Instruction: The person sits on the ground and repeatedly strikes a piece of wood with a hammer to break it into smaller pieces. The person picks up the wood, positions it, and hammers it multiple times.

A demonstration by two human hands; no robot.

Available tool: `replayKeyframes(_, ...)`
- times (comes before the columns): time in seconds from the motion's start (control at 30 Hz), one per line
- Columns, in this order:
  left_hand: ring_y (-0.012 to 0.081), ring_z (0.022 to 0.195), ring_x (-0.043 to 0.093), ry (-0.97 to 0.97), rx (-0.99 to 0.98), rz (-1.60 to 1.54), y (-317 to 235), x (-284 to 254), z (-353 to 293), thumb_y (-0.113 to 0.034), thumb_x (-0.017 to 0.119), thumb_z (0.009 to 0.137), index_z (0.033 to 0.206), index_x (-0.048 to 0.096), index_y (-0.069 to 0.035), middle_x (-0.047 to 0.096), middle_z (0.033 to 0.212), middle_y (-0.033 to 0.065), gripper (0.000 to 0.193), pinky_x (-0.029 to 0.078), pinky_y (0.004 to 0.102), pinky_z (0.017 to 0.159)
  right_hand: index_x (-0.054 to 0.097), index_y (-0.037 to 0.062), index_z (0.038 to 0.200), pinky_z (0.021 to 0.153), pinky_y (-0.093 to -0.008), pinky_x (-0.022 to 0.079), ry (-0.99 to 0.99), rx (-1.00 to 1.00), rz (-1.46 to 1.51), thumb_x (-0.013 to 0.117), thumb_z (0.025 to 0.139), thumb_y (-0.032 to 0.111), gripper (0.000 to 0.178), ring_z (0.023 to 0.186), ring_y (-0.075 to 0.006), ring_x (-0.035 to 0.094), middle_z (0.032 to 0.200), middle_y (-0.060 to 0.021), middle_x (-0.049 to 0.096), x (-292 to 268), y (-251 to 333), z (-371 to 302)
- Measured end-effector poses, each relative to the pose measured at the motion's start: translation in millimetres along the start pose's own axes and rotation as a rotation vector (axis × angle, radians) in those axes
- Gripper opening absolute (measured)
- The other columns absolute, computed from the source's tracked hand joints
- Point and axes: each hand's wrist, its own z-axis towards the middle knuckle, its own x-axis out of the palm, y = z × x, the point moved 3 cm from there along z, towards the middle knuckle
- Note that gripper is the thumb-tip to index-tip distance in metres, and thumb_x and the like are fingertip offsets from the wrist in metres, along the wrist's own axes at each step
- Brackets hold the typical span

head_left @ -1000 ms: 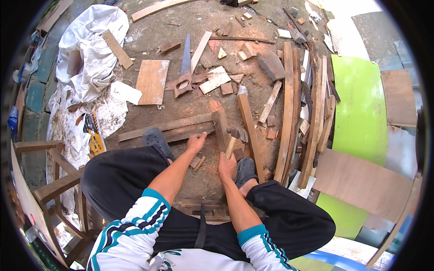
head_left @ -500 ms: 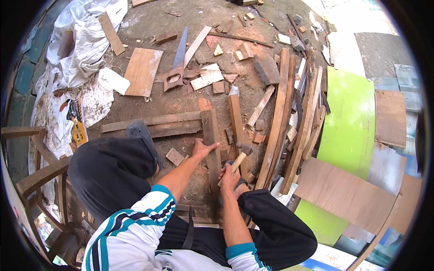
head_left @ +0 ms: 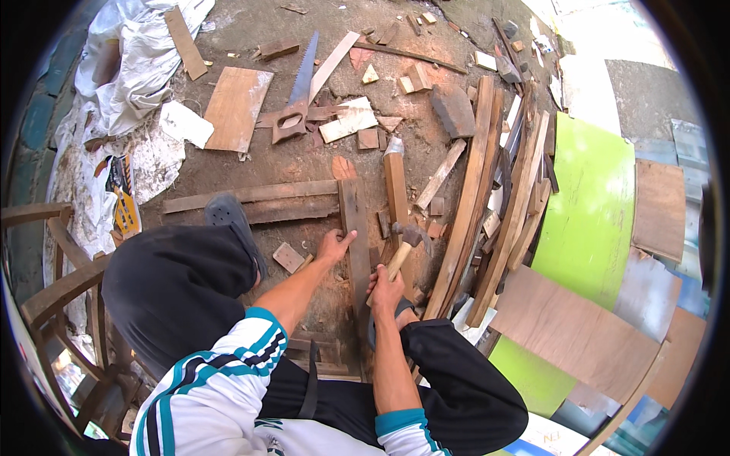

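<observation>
My right hand (head_left: 389, 286) is wrapped round the pale wooden handle of a claw hammer (head_left: 411, 234), whose dark metal head points up and away from me. To its left, my left hand (head_left: 333, 245) holds the left edge of an upright wooden board (head_left: 354, 251), the thumb lying over its face. At the far end this board meets a long horizontal wooden rail (head_left: 258, 199) in a corner. The left hand's lower fingers are partly hidden. A small wood block (head_left: 287, 258) lies left of that hand.
Beyond the boards lie a handsaw (head_left: 295, 106), a plywood sheet (head_left: 239, 110) and several offcuts. Long timbers (head_left: 471, 197) are stacked at the right, beside a green panel (head_left: 593, 197). A wooden chair-like frame (head_left: 65, 292) stands at the left. My sandalled feet flank the work.
The hammer head has risen slightly and turned, so its claw shows more. My left hand has slid a little on the board. The whole view has shifted slightly.
</observation>
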Motion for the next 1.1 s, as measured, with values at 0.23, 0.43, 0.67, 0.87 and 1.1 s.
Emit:
replayKeyframes(0.23,0.0294,0.093,0.069,-0.036,0.065,0.137,-26,-9,-29,-0.056,0.066,0.088,0.114,0.063,0.006,0.071,0.101,0.0201,0.067,0.053,0.0406,0.081,0.056,0.0010,0.096,0.045,-0.0291,0.046,-0.025,0.022,0.043,0.060,0.096,0.021,0.020,0.052,-0.0130,0.054,0.071,-0.0062,0.060,1,-9,0)
replayKeyframes(0.43,0.0294,0.100,0.068,-0.080,0.081,-0.013,-17,-17,-34,-0.051,0.062,0.093,0.120,0.059,0.010,0.070,0.107,0.0252,0.067,0.052,0.0377,0.085,0.056,0.0009,0.096,0.045,-0.0283,0.046,-0.010,0.024,0.053,0.061,0.096,0.021,0.021,0.053,-0.0127,0.055,0.071,-0.0059,0.059,9,-2,1)
replayKeyframes(0.67,0.0324,0.093,0.070,-0.092,0.096,0.034,-25,-23,-40,-0.049,0.064,0.092,0.115,0.065,0.004,0.072,0.101,0.0207,0.058,0.054,0.0397,0.082,0.056,0.0003,0.096,0.042,-0.0283,0.044,0.039,-0.036,-0.037,0.061,0.096,0.022,0.023,0.047,-0.0128,0.055,0.067,-0.0056,0.059,22,1,0)
replayKeyframes(0.87,0.0346,0.098,0.068,-0.089,0.060,0.300,-60,-41,-40,-0.039,0.069,0.088,0.118,0.065,0.000,0.070,0.110,0.0183,0.049,0.053,0.0426,0.086,0.058,-0.0002,0.090,0.043,-0.0297,0.042,0.058,-0.168,-0.116,0.064,0.094,0.024,0.026,0.049,-0.0123,0.055,0.063,-0.0053,0.057,43,-31,15)
replayKeyframes(1.1,0.0354,0.115,0.059,-0.383,0.618,0.545,-114,-72,-25,-0.023,0.068,0.087,0.138,0.048,-0.003,0.048,0.145,0.0194,0.059,0.050,0.0445,0.092,0.056,0.0016,0.091,0.040,-0.0300,0.040,0.134,0.006,-0.034,0.064,0.094,0.023,0.023,0.045,-0.0124,0.049,0.062,-0.0033,0.053,50,-3,10)
